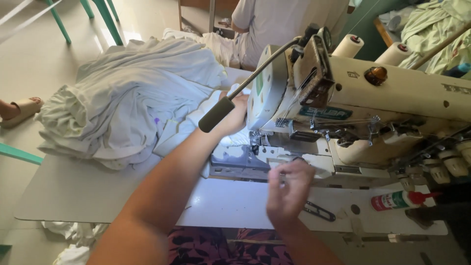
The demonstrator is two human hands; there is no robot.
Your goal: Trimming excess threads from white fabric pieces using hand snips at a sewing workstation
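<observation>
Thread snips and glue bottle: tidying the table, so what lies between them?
Head view: bare white table between the thread snips and glue bottle, apart from a small round hole.

The left hand (234, 115) rests on white cloth (132, 98) behind the sewing machine (363, 108); the right hand (289, 189) hovers near.

A small red-capped bottle (400, 200) and thread snips (320, 211) lie on the table (88, 194); two thread cones (348, 45) stand behind.

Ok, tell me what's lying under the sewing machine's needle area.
A grey-white piece of fabric lies on the machine bed under the presser foot. The left hand rests behind it, on white cloth. The needle point itself is hidden by the sewing machine head.
</observation>
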